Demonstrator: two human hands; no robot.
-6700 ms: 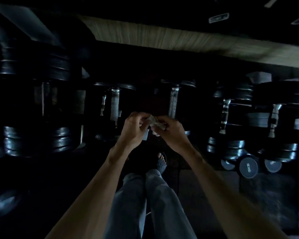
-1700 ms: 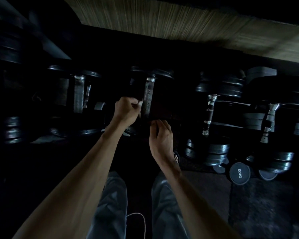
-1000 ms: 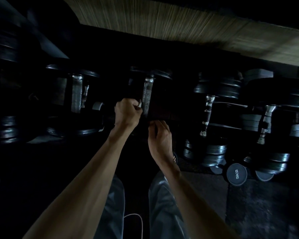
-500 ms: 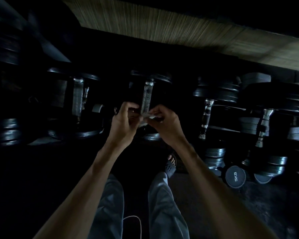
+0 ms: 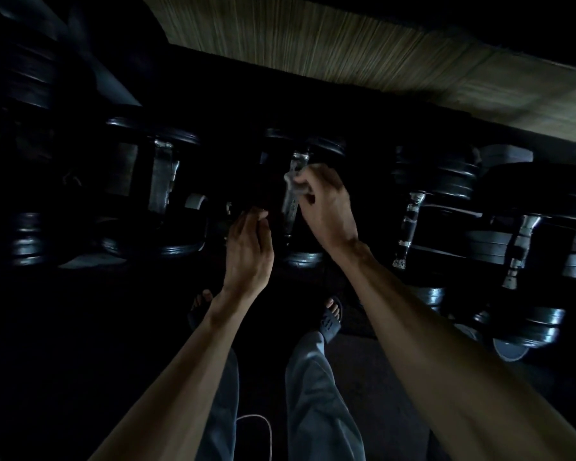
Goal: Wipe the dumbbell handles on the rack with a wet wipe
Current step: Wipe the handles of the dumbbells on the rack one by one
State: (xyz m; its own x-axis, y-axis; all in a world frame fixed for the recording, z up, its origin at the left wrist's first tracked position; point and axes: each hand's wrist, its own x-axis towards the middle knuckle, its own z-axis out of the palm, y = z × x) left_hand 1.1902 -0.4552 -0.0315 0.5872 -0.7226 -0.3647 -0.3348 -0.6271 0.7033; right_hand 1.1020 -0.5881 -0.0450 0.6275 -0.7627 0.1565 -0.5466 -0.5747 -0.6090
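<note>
At the far left we can barely read the scene: stacked dark plates (image 5: 27,239) catch a little shine, and the rack that carries them is lost in shadow, so we cannot say how they sit on it. Next comes a chrome handle (image 5: 162,181) between two black heads, its lower end swallowed by the dark. Our left hand (image 5: 248,251) hangs in front of the rack below and left of the middle dumbbell, fingers loosely curled and raised; its grip looks narrow and we see nothing in it, though the fingertips fade into blackness and we cannot tell whether they touch anything there. Just beside it stands the middle dumbbell handle (image 5: 290,211), visible from its top collar to its lower head, with part of it crossed by our right hand (image 5: 326,207). That hand's grip pinches the wet wipe (image 5: 293,184), a small pale crumpled wad held at the fingertips against or just in front of the upper part of this handle; the blur keeps us from saying whether it truly touches the metal. Below, our two sandalled feet (image 5: 331,319) and grey trouser legs show, the left foot nearly hidden in shadow. Farther right are two more worn handles (image 5: 409,227), tilted, with thick plates around them, and the outermost weights are cut off by the frame edge.
</note>
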